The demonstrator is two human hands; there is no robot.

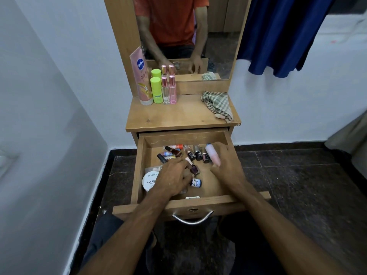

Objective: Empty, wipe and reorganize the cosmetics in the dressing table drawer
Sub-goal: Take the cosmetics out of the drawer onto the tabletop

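The wooden drawer (208, 187) of the dressing table is pulled out, with several small nail polish bottles (195, 152) and tubes scattered inside. My right hand (228, 165) is closed around a pale pink bottle (212, 154) at the drawer's right side. My left hand (172, 175) reaches into the middle, fingers bent over a dark purple nail polish bottle (194, 169); whether it grips anything is unclear. A white round nail polish remover jar (150, 180) lies at the left, partly under that hand. A small dark blue bottle (195, 183) lies beside the fingers.
On the tabletop (178, 116) stand a pink lotion tube (142, 76), a lime-green bottle (155, 90) and two pink-capped spray bottles (168, 90) at back left. A checked cloth (217, 105) lies at the right. A mirror (188, 36) rises behind; a blue garment (282, 36) hangs right.
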